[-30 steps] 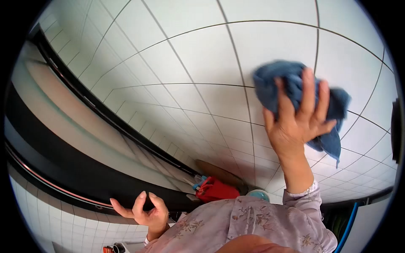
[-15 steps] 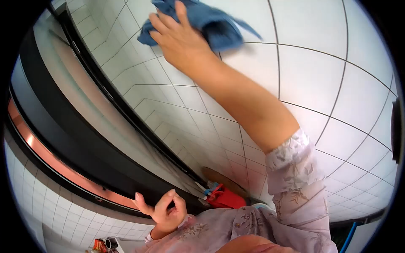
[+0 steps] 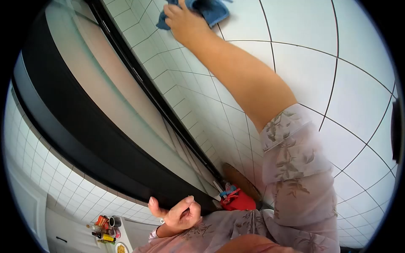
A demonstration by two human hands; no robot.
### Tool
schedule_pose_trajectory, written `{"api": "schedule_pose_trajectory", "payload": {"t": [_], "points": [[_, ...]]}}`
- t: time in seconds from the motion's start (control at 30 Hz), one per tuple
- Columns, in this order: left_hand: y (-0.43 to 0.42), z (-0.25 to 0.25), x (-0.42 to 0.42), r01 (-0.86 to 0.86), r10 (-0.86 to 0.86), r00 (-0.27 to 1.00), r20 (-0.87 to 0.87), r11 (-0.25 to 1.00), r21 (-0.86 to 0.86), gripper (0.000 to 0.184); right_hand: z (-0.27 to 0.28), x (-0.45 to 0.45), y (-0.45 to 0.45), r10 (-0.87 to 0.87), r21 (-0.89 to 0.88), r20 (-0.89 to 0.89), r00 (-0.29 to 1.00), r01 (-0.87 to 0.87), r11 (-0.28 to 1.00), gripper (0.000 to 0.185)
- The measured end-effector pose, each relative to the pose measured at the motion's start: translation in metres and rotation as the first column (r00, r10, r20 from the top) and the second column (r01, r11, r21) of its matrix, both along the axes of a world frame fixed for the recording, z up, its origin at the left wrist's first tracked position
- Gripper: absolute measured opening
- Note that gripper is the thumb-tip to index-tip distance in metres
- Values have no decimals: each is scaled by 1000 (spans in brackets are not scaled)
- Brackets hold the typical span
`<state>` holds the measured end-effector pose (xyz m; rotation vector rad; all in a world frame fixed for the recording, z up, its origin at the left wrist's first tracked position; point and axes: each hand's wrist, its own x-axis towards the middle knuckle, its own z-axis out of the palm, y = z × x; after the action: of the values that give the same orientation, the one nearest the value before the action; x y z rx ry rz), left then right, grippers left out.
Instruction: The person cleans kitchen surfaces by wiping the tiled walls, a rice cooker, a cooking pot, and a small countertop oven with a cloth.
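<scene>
At the top of the view, my right hand (image 3: 185, 21) is closed on a blue cloth (image 3: 213, 12) and presses it to the white tiled wall (image 3: 303, 25). Part of the cloth runs past the upper edge of the picture. The right arm is stretched out, its floral sleeve (image 3: 295, 156) pushed up toward the elbow. Low in front of my body hangs my left hand (image 3: 181, 214), with nothing in it. Its fingers are loosely bent and stand apart, near a long black panel (image 3: 105, 130).
A glass panel (image 3: 114, 88) with a black frame runs diagonally on the left. Below stand a red container (image 3: 238, 201) and a round brown board (image 3: 242, 181). At lower left, a white counter (image 3: 130, 232) holds several bottles (image 3: 103, 237) and a plate of food (image 3: 121, 248).
The view has shifted, bringing more of the counter into sight. My right hand and the blue cloth now sit higher in the picture. The left hand stays loosely bent.
</scene>
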<state>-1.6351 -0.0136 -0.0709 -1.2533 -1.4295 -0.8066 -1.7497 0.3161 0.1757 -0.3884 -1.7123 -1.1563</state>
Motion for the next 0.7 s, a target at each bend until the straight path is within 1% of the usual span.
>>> {"api": "schedule_pose_trajectory", "payload": {"t": [0.07, 0.1, 0.13, 0.17, 0.2, 0.23, 0.3, 0.33, 0.37, 0.4, 0.43, 0.47, 0.5, 0.53, 0.57, 0.6, 0.63, 0.67, 0.7], "points": [[-1, -3, 1, -13, 13, 1000, -7, 1000, -16, 21, -31, 16, -16, -87, -67, 79, 993, 92, 993, 27], [0, -4, 0, -12, 12, 1000, -9, 1000, -12, 21, -45, 10, -14, -112, -40, 125, 986, 118, 992, 31], [1, -5, 0, 16, -16, 1000, 0, 1000, 11, 21, -59, 0, -13, -97, -77, 179, 979, 112, 991, 32], [1, -6, -1, 45, -45, 999, 7, 999, 30, 20, -80, -22, -4, -56, -117, 153, 987, 74, 990, 33], [0, -5, -3, 46, -46, 999, 6, 999, 29, 20, -92, -8, -15, -85, -102, 218, 972, 110, 989, 34], [-1, -4, -4, 36, -36, 999, -14, 999, -2, 20, -103, -7, -16, -84, -106, 222, 971, 110, 988, 34], [-3, -5, -3, 34, -35, 999, -38, 999, -33, 20, -120, -3, -15, -17, -114, 252, 968, 47, 992, 33], [-3, -5, -2, 26, -27, 999, -24, 999, -40, 20, -117, -5, -17, -52, -153, 317, 947, 105, 983, 31], [-4, -3, -2, 20, -21, 1000, -17, 999, -42, 20, -114, -2, -17, -66, -151, 310, 948, 117, 981, 31], [-3, -2, -3, 37, -38, 999, -24, 999, -33, 20, -108, 5, -17, 27, -203, 261, 965, 28, 979, 29], [-4, -5, -4, 47, -47, 999, 5, 999, -21, 21, -104, 12, -16, 116, -249, 213, 970, -61, 967, 28], [-5, -7, -4, 56, -55, 998, 37, 998, -15, 21, -99, 18, -14, 95, -117, 107, 990, -82, 990, 24], [-4, -7, -5, 72, -72, 997, 36, 997, -10, 21, -85, 22, -10, 127, -74, 16, 992, -126, 989, 21], [-4, -7, -4, 44, -44, 999, 9, 999, -27, 22, -66, 29, -9, 198, -83, -56, 979, -202, 976, 17], [-5, -6, -4, 15, -16, 1000, -18, 999, -47, 24, -46, 38, -5, 239, -3, -125, 963, -241, 970, 14], [-5, -6, -3, 27, -28, 999, -21, 998, -61, 24, -23, 56, -6, 245, 20, -126, 961, -245, 969, 12], [-6, -6, -3, 36, -37, 999, -19, 998, -57, 24, 1, 75, -9, 198, -11, -96, 976, -200, 980, 13], [-6, -7, -3, 43, -43, 999, -7, 998, -44, 22, 22, 89, -11, 215, -90, -97, 972, -224, 971, 25], [-6, -7, -4, 46, -46, 999, 6, 998, -30, 21, 55, 98, -7, -4, -89, 5, 1000, 4, 996, 34]]}}
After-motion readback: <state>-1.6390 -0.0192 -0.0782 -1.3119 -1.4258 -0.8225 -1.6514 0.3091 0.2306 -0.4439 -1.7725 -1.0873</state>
